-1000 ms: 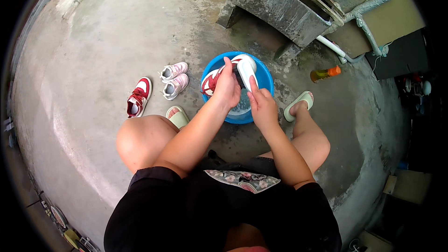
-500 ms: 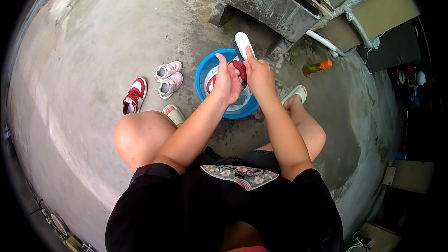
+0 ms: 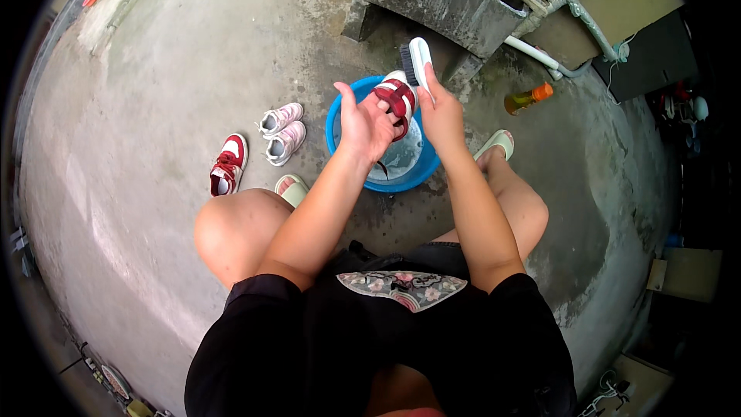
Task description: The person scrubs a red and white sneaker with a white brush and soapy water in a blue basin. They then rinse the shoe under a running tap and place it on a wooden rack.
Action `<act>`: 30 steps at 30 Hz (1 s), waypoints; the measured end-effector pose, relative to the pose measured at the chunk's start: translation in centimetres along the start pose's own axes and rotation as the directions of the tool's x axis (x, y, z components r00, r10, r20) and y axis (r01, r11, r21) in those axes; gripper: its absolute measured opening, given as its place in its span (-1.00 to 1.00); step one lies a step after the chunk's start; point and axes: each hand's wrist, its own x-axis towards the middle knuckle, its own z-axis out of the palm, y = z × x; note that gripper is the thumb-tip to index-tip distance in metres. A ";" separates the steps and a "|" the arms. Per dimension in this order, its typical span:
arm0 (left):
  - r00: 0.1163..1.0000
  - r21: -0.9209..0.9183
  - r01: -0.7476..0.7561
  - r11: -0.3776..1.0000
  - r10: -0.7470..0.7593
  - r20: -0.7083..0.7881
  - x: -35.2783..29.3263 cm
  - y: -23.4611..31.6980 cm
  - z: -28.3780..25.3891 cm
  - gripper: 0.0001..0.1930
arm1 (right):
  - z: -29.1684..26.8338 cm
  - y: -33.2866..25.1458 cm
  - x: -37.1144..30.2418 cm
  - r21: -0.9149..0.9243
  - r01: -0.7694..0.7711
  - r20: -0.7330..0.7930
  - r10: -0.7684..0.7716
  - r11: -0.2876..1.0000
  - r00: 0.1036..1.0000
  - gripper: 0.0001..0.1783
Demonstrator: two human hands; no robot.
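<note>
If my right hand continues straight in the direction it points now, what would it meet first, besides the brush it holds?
Past the white brush, the right hand would probably meet the grey concrete trough first. Depth is unclear, so it might pass underneath.

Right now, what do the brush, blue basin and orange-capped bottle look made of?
Brush: probably plastic, smooth and evenly white; dark bristles likely synthetic.
Basin: likely moulded plastic, uniform blue, smooth rim.
Bottle: see-through body, plastic or glass, can't tell; orange cap opaque, probably plastic.
</note>
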 end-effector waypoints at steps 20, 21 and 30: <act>1.000 0.262 0.004 0.965 -0.007 0.010 0.8 -2.2 0.0 -0.43 | -0.8 0.1 -1.5 0.528 0.007 -0.008 -0.003 0.849 1.000 -0.13; 1.000 0.256 0.008 0.967 -0.014 0.018 0.6 -2.1 0.4 -0.47 | -1.1 -0.3 -1.8 0.424 0.062 -0.034 -0.053 0.903 0.998 -0.11; 0.999 0.246 0.028 0.969 -0.033 0.016 0.5 -1.4 0.1 -0.55 | -1.1 0.0 -2.2 0.574 -0.022 0.005 0.024 0.818 1.000 -0.01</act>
